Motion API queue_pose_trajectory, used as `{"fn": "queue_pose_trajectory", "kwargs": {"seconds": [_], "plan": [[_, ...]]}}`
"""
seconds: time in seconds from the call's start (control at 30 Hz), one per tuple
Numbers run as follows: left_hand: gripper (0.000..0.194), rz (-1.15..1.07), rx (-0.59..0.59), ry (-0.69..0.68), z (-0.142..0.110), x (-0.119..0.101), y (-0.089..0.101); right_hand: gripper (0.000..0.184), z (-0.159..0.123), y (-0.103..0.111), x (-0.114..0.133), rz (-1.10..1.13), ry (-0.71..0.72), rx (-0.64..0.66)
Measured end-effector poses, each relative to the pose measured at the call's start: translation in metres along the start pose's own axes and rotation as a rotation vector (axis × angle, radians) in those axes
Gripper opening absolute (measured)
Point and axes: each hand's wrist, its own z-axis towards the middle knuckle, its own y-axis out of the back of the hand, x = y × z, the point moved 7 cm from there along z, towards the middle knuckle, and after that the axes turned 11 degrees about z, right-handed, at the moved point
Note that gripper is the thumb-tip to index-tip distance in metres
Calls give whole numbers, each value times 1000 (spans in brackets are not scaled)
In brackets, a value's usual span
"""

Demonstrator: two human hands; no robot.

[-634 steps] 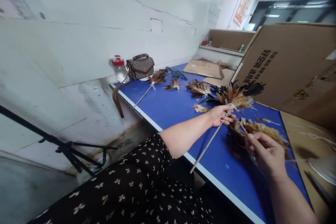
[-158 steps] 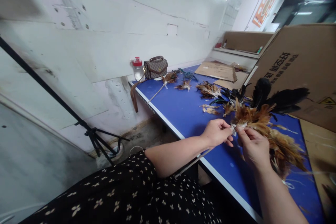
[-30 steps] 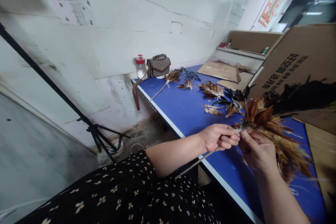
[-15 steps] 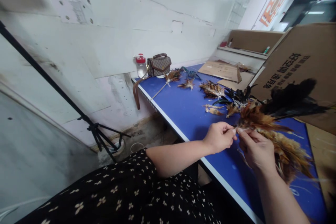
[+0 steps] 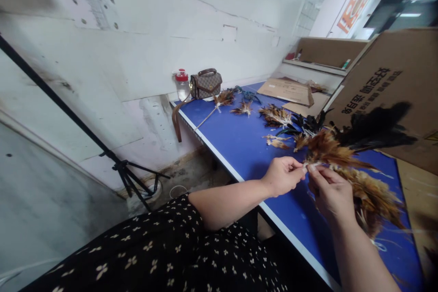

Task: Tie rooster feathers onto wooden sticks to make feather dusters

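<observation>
I hold a feather duster (image 5: 342,148) over the blue table (image 5: 239,141); its brown feathers end in black plumes (image 5: 376,127) pointing right. My left hand (image 5: 283,175) is closed around the duster's stick just below the feathers. My right hand (image 5: 330,191) pinches the white binding at the feather base, fingertips touching the left hand's. A pile of loose brown feathers (image 5: 372,196) lies on the table under and beyond my right hand. The stick below my left hand is hidden.
More feather bunches (image 5: 275,116) and a partly made duster on a stick (image 5: 219,100) lie farther along the table. A patterned handbag (image 5: 205,84) and a red-capped jar (image 5: 182,84) stand at the far corner. A large cardboard box (image 5: 386,82) stands right; a tripod (image 5: 126,175) stands on the floor left.
The duster's black plumes have swung and settled lower to the right as it turned in my hands. Both hands stay together at the binding; the stick is no longer visible below my left hand.
</observation>
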Motion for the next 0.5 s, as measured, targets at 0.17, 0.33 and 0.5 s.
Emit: {"fn": "queue_pose_trajectory", "kwargs": {"seconds": [0.17,0.33,0.5], "plan": [[35,-16,-120,38,5,-11,27,51,-3,0,-9,-21,-70,29],[32,-113,-252,66,14,-17,63,64,-8,-11,-24,-238,-154,135],[33,-175,-336,99,16,-18,92,70,-19,-40,-23,-395,-106,277]]}}
